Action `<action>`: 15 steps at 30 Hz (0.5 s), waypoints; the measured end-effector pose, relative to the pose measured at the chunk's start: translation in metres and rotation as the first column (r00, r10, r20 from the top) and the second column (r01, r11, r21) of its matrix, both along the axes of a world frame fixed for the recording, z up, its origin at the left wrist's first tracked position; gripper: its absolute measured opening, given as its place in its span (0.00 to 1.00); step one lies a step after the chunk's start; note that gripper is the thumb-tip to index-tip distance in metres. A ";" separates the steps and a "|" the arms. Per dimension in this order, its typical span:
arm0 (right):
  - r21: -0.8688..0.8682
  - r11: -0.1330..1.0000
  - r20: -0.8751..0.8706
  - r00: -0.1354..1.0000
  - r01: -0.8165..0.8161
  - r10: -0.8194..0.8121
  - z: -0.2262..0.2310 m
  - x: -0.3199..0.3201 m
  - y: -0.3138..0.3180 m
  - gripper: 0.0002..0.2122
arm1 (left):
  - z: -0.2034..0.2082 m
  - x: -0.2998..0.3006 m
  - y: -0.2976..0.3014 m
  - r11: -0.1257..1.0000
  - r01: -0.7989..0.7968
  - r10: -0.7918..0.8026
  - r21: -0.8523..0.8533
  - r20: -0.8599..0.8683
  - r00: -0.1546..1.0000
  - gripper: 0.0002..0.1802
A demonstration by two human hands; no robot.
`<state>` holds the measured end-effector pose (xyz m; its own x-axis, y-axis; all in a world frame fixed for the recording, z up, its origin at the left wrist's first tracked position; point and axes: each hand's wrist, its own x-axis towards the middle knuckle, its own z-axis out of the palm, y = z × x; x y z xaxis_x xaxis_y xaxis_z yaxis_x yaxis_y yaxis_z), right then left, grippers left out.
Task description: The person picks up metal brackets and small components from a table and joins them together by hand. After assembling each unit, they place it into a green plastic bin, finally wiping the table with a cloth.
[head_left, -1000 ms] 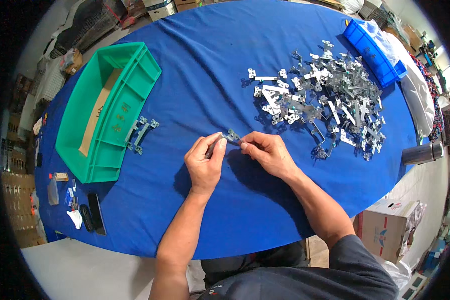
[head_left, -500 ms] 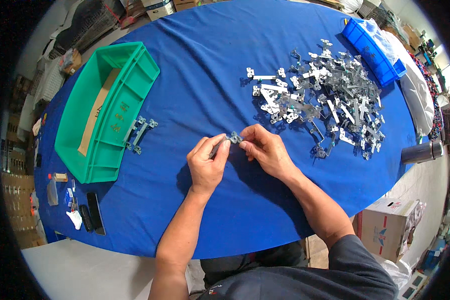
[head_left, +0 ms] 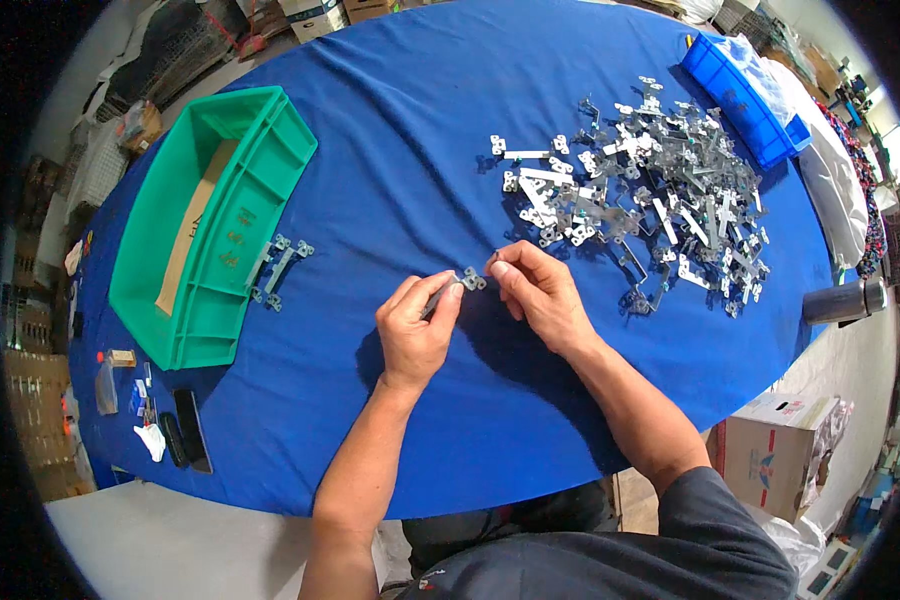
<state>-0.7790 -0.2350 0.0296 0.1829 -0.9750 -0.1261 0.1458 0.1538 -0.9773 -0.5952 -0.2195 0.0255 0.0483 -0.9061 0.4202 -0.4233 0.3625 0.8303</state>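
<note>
My left hand (head_left: 416,330) pinches a small metal bracket (head_left: 473,279) over the middle of the table, its holed end sticking out past thumb and forefinger. The rest of that bracket is hidden in my fingers. Just to the right, my right hand (head_left: 542,300) is closed in a pinch, its fingertips slightly apart from the bracket. A tiny dark bit shows at those fingertips, too small to name. Beyond my right hand spreads a big heap of similar metal brackets (head_left: 660,180). Several finished-looking brackets (head_left: 284,270) lie together beside the green bin (head_left: 280,165) on the left.
A blue tray (head_left: 745,100) with clear plastic stands at the far right, and a dark metal cylinder (head_left: 845,303) lies at the right edge. At the near left are a phone (head_left: 192,430), a bottle (head_left: 106,385) and small items. Blue cloth (head_left: 390,150) covers the table.
My right fingertips have drawn slightly up and away from the bracket, leaving a small gap. My left hand still holds the bracket in nearly the same place.
</note>
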 end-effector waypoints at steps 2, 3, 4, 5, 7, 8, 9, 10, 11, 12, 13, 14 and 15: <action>-0.081 0.996 -0.069 0.997 0.025 -0.031 -0.003 0.001 -0.001 0.08 | 0.003 0.000 0.000 1.000 -0.027 0.028 0.016 -0.053 0.998 0.07; -0.100 0.994 -0.174 0.985 -0.032 0.014 -0.002 0.001 0.002 0.08 | 0.004 0.000 0.000 0.998 -0.052 0.055 0.034 -0.106 0.993 0.07; -0.112 0.989 -0.277 0.959 -0.092 0.058 -0.001 0.001 0.003 0.08 | 0.003 0.000 0.000 0.998 -0.054 0.058 0.034 -0.106 0.993 0.07; -0.138 0.979 -0.345 0.934 -0.147 0.092 -0.001 0.000 0.003 0.09 | 0.001 0.001 0.000 0.998 -0.062 0.065 0.029 -0.126 0.990 0.07; -0.137 0.980 -0.345 0.934 -0.146 0.091 0.001 0.002 0.003 0.09 | 0.001 0.001 -0.001 0.997 -0.070 0.073 0.024 -0.146 0.987 0.07; -0.135 0.981 -0.344 0.935 -0.141 0.087 0.002 0.002 0.004 0.09 | 0.001 0.001 -0.001 0.997 -0.067 0.069 0.022 -0.125 0.990 0.07; -0.135 0.981 -0.344 0.935 -0.142 0.088 0.001 0.002 0.004 0.09 | 0.002 0.001 -0.001 0.998 -0.064 0.066 0.021 -0.103 0.992 0.07; -0.163 0.976 -0.361 0.929 -0.147 0.080 0.000 0.002 0.003 0.08 | 0.002 0.001 -0.001 0.998 -0.064 0.066 0.020 -0.104 0.992 0.07; -0.191 0.970 -0.378 0.923 -0.153 0.071 0.000 0.002 0.003 0.08 | 0.002 0.000 -0.001 0.998 -0.055 0.058 0.022 -0.123 0.991 0.07; -0.191 0.970 -0.378 0.923 -0.153 0.071 0.000 0.002 0.003 0.08 | 0.002 0.000 -0.001 0.999 -0.046 0.050 0.024 -0.143 0.989 0.07; -0.205 0.966 -0.394 0.917 -0.157 0.065 0.000 0.002 0.003 0.08 | 0.002 0.000 -0.001 0.999 -0.047 0.050 0.025 -0.143 0.989 0.07; -0.219 0.962 -0.409 0.911 -0.161 0.059 0.000 0.002 0.003 0.08 | 0.003 0.001 0.000 0.998 -0.033 0.041 0.057 -0.140 0.989 0.07; -0.218 0.963 -0.409 0.911 -0.160 0.059 -0.001 0.003 0.003 0.08 | 0.003 0.001 0.000 0.996 -0.019 0.031 0.090 -0.137 0.990 0.07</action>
<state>-0.7764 -0.2319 0.0285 0.2748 -0.9612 0.0259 -0.2636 -0.1013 -0.9593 -0.5939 -0.2191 0.0285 0.1238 -0.9370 0.3267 -0.3101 0.2762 0.9097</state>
